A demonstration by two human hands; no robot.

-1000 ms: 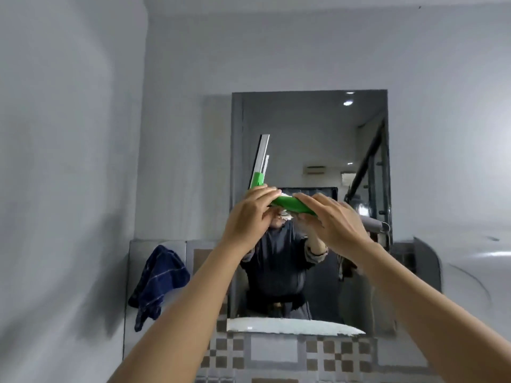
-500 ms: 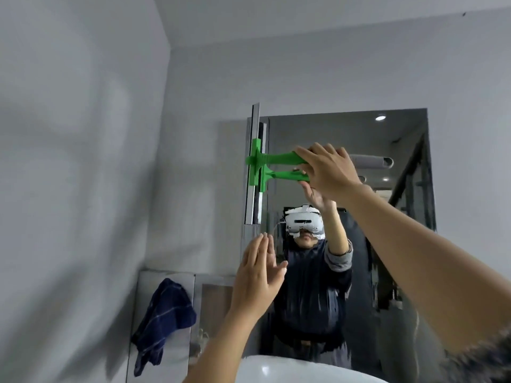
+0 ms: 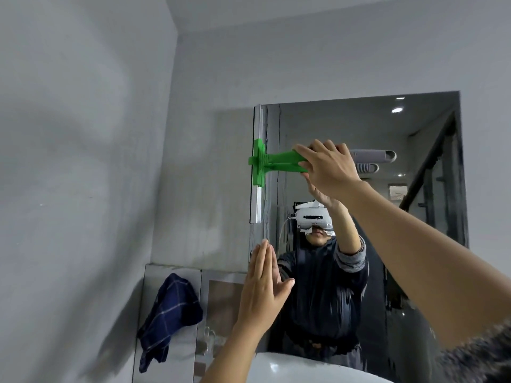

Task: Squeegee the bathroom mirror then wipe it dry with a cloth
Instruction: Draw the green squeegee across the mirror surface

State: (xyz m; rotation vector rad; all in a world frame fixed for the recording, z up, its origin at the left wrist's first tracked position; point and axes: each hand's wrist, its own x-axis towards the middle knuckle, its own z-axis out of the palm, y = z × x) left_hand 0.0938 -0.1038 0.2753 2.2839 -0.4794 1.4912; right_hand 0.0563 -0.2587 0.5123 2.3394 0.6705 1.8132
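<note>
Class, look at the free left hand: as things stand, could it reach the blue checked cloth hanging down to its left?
Probably yes. The left hand is open and empty, and the blue cloth hangs on the tiled wall below and to its left, with nothing between them.

Both forearms are bare. The left hand (image 3: 262,294) shows flat, fingers together, with no ring or watch visible. The right hand (image 3: 329,167) is likewise unadorned. At the lower right corner of the frame a sleeve (image 3: 475,357) edge appears, dark grey and fuzzy, perhaps knit, pushed up past the elbow; blur hides its weave.
</note>
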